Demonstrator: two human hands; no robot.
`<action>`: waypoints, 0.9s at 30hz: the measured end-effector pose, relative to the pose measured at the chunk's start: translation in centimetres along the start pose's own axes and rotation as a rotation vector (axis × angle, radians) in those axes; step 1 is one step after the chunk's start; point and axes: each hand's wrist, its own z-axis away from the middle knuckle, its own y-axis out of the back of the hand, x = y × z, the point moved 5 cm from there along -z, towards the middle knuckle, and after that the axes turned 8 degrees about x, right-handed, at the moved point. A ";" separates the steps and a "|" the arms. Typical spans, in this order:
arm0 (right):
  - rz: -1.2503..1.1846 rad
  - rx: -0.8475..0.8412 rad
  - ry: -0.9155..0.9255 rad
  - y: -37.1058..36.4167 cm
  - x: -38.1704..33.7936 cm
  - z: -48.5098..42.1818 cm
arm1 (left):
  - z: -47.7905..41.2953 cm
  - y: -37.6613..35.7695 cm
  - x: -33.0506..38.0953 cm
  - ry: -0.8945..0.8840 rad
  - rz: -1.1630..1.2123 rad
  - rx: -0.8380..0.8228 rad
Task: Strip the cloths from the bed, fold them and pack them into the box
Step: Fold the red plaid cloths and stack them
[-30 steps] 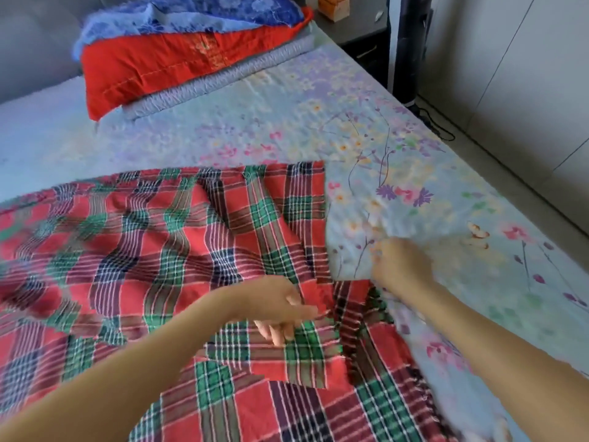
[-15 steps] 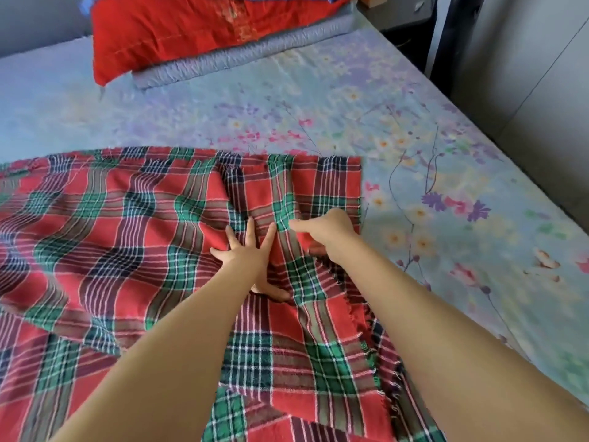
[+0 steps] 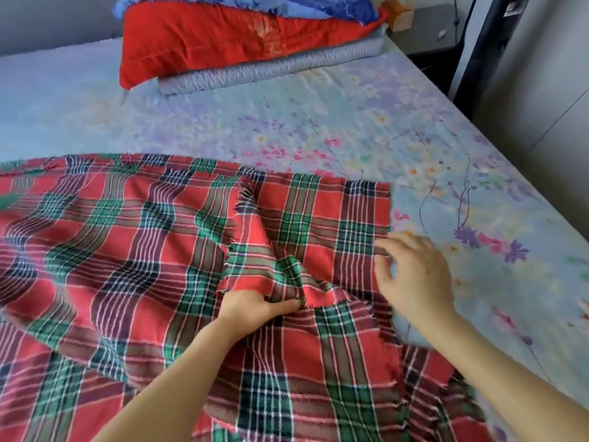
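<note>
A red, green and navy plaid cloth (image 3: 127, 250) lies spread over the near half of the bed, with a bunched fold raised in its middle. My left hand (image 3: 251, 306) grips that bunched fold, fingers tucked under the fabric. At the cloth's right edge is my right hand (image 3: 414, 275), blurred, its fingers spread and touching the edge. The bed's floral light-blue sheet (image 3: 350, 129) shows beyond and right of the plaid cloth. No box is in view.
A stack at the head of the bed holds a grey quilt (image 3: 271, 71), a red pillow (image 3: 207, 39) and a blue patterned cloth (image 3: 318, 4). A dark nightstand (image 3: 439, 30) with a small orange box stands past the bed's far right corner. The floor runs along the bed's right side.
My left hand has gone from pressing flat on the plaid cloth to gripping a bunched fold. My right hand has shifted right to the cloth's edge and spread its fingers. The view has tilted up slightly.
</note>
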 end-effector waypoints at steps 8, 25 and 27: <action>0.337 -0.868 -0.464 -2.9 10.2 -0.5 | 1.5 5.9 0.7 -0.034 0.898 0.030; 0.364 -0.829 -0.523 -5.2 9.9 -1.4 | -0.4 17.5 15.4 -0.422 0.308 0.313; 0.356 -0.821 -0.529 -4.8 9.5 -1.3 | -1.9 17.7 19.9 -0.552 0.071 0.301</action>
